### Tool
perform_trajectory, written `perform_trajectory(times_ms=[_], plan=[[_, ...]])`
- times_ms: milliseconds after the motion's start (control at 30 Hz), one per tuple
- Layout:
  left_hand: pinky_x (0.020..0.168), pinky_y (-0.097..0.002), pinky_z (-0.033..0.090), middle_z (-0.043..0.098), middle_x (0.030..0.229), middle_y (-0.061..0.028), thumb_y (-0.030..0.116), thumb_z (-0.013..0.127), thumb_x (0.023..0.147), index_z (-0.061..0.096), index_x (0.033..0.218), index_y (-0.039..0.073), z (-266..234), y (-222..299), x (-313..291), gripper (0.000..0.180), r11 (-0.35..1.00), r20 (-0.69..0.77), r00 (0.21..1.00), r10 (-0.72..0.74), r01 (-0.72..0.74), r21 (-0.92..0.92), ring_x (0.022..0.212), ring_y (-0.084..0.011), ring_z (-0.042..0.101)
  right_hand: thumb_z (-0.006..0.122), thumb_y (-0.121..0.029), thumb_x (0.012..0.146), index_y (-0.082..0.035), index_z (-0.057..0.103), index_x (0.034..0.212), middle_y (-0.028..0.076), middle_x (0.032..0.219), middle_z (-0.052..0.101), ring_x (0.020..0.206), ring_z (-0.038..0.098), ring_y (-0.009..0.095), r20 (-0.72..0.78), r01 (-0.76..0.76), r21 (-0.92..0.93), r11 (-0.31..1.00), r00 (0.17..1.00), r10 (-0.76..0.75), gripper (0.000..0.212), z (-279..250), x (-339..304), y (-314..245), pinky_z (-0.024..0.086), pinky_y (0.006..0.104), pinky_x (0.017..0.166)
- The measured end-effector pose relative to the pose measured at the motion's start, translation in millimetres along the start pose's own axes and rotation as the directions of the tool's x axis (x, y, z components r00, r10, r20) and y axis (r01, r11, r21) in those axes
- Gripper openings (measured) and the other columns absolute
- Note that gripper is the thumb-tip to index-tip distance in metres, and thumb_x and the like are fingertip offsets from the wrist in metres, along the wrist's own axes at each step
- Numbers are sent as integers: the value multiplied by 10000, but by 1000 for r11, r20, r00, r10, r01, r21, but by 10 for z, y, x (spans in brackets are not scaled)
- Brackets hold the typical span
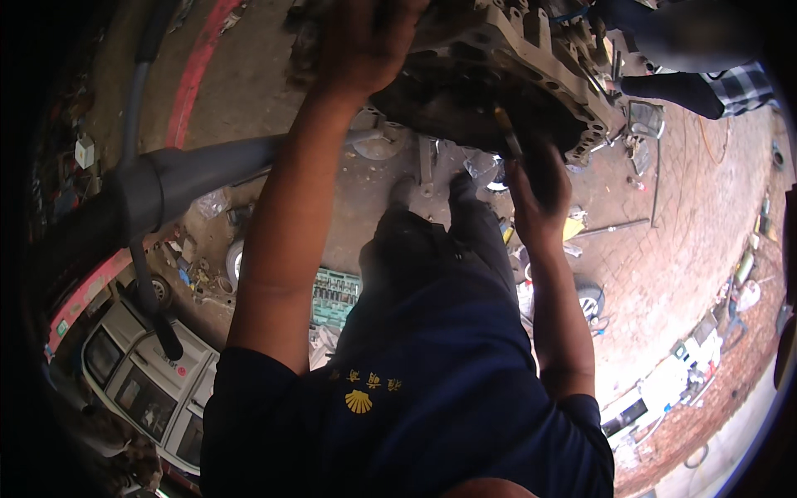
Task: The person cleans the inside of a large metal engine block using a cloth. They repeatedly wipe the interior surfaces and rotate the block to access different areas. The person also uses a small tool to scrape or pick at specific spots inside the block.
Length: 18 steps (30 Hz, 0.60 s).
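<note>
A large metal engine block [560, 70] with a bolt-holed rim hangs or stands in front of me, its dark hollow side facing me. My right hand [540, 195] is closed around a slim tool [511, 143] with a pale shaft and a yellowish part, pointing up into that dark hollow; its exact kind is too dim to tell. My left hand [374, 46] is raised at the block's left side, at the picture's upper edge. Its fingers are partly cut off and in shadow, so whether they grip the block is not clear.
A thick grey metal arm [207, 162] crosses at the left. A green socket set case [336, 296] lies on the floor beside my legs. A white vehicle [149, 378] stands lower left, wheels [589, 300] lie about. Another person's checkered sleeve [739, 89] reaches toward the block at right.
</note>
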<state>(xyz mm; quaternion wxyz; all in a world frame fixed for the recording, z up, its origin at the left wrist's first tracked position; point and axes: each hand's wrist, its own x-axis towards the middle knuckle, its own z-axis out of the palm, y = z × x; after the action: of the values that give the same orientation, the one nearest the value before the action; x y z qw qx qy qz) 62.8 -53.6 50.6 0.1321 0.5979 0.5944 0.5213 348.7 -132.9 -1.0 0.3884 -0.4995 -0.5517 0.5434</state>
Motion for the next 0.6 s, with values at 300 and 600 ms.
perform_trajectory(times_ms=[300, 600], plan=[[626, -431, 445, 586, 675, -179, 326, 582, 1029, 660, 834, -22, 8, -13, -17, 407, 1000, -26, 999, 21, -21, -23, 643, -322, 605, 688, -156, 956, 46, 616, 1259, 216, 1282, 638, 1166, 603, 229, -149, 14, -152, 988, 988, -37, 372, 107, 480, 382, 476, 360, 995], [644, -440, 464, 605, 706, -185, 305, 576, 1034, 663, 849, -12, 8, -5, -14, 377, 996, -57, 995, 82, -84, -37, 686, -359, 632, 688, -139, 936, 51, 710, 1026, 161, 947, 751, 868, 709, 254, -147, 199, -275, 941, 958, -245, 211, 250, 699, 46, 539, 379, 834]])
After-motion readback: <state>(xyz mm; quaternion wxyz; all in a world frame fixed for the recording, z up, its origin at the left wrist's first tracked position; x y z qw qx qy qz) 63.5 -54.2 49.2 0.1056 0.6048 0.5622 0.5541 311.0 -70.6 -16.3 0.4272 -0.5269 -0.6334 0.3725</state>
